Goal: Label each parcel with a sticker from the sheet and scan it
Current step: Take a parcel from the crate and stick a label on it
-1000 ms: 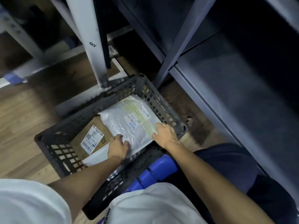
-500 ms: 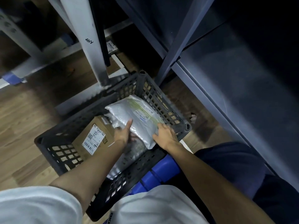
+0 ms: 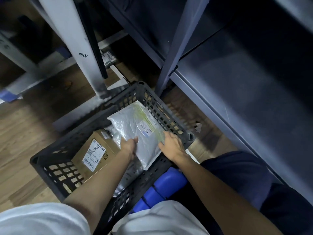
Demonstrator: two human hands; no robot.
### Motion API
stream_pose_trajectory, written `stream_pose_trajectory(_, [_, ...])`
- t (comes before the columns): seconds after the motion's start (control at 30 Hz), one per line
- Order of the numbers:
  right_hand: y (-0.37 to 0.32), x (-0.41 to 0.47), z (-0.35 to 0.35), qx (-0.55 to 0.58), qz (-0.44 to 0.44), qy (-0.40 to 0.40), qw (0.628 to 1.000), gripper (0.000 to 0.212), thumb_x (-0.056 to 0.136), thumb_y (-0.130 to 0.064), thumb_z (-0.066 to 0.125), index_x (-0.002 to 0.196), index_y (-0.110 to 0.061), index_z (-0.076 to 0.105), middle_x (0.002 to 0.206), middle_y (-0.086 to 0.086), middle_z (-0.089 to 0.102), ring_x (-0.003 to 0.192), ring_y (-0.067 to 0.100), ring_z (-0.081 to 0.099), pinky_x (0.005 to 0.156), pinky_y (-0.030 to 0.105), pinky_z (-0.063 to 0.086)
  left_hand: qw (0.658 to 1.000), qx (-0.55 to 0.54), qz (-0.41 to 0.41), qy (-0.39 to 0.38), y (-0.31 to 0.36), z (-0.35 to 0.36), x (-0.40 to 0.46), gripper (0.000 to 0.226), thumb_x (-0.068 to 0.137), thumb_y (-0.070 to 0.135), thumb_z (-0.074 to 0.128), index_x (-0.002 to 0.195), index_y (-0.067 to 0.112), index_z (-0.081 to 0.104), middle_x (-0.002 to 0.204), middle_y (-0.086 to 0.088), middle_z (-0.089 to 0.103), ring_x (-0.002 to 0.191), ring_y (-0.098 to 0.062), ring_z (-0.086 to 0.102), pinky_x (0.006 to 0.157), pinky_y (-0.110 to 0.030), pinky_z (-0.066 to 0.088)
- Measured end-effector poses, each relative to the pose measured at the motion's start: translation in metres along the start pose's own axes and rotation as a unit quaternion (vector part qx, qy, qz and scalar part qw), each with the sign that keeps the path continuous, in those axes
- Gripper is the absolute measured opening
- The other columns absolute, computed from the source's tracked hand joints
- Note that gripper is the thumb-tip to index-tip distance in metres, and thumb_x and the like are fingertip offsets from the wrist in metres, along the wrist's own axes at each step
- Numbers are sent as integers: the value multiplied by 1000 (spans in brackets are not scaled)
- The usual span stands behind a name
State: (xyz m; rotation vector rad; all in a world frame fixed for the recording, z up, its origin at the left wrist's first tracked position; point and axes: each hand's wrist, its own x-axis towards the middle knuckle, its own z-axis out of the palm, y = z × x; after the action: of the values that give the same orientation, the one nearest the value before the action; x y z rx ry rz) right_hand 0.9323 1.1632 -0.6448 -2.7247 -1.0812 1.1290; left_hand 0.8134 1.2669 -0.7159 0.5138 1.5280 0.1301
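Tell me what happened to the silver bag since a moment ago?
The silver bag lay flat in the crate under both hands. The left hand moved to its left edge and took hold there, the right hand kept hold of its right side, and that near end has come up off the pile. The cardboard box and crate stayed put.

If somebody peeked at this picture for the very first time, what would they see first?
First, two bare arms reaching into a dark plastic crate on the wooden floor, the left hand and right hand holding a shiny silver mailer bag. Left of it lies a brown cardboard box with a white label.
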Motion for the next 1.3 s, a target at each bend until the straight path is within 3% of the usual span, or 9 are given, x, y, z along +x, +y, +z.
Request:
stream_pose_trajectory(0.23, [2,-4,-19,-5,-5,22,1000,46,98,-26,44,139,-7,37,142,14,44,132,28,37,110,37,27,999,23,32,-3,-9,-42,-15,68,89,1,58,147,0,22,148,-21,36,135,-37,35,113,-56,23])
stream_pose_trajectory(0.33, [0,-8,-28,1,-11,37,999,48,97,-28,44,140,-7,37,141,13,44,133,27,37,111,36,27,999,-13,38,-17,-7,-56,-27,55,88,-1,56,140,1,39,131,-15,56,123,-36,49,106,-55,35])
stream_pose_trajectory(0.4, [-3,-12,-35,4,-17,44,999,50,97,-29,43,141,-8,36,143,13,43,134,26,36,111,35,26,999,-39,35,15,-3,-63,-37,41,86,-1,54,127,-2,53,122,-12,57,119,-37,49,105,-47,35])
stream_pose_trajectory(0.47, [-7,-16,-43,2,-24,48,999,52,98,-30,42,144,-8,32,145,12,40,136,25,34,113,33,23,997,-55,45,28,2,-69,-46,24,80,0,53,100,2,67,142,-22,42,133,-42,35,113,-51,25])
stream_pose_trajectory(0.63, [-17,-35,-71,-8,-56,71,996,48,96,-29,44,138,-8,39,141,13,45,133,26,38,112,34,26,984,-147,89,56,18,-65,-76,15,69,-5,45,61,8,47,131,-11,43,119,-32,41,111,-51,19])
stream_pose_trajectory(0.73, [-25,-50,-99,-17,-87,100,991,44,94,-26,44,133,-7,45,134,13,51,124,27,45,106,36,34,971,-205,102,71,33,-60,-106,17,65,-3,46,58,11,39,106,-6,48,88,-29,46,95,-43,35])
stream_pose_trajectory(0.93, [-47,-88,-174,-23,-152,196,969,36,96,-24,41,124,-4,49,127,12,54,118,28,49,101,37,38,961,-187,184,84,64,-59,-169,16,68,-3,43,58,10,41,97,-5,47,91,-28,38,88,-43,31])
stream_pose_trajectory(1.07, [-58,-121,-227,-41,-181,275,943,40,98,-28,41,130,-3,47,132,13,52,122,28,47,104,36,36,935,-154,306,88,94,-61,-209,20,69,-9,47,56,6,46,67,-4,46,61,-23,41,54,-27,33])
stream_pose_trajectory(1.3, [-66,-178,-309,-21,-214,375,902,48,99,-39,41,132,-5,45,135,13,50,124,29,46,100,37,36,889,-197,414,-1,158,-65,-282,16,65,-6,49,62,10,52,75,-2,56,74,-27,53,62,-28,45])
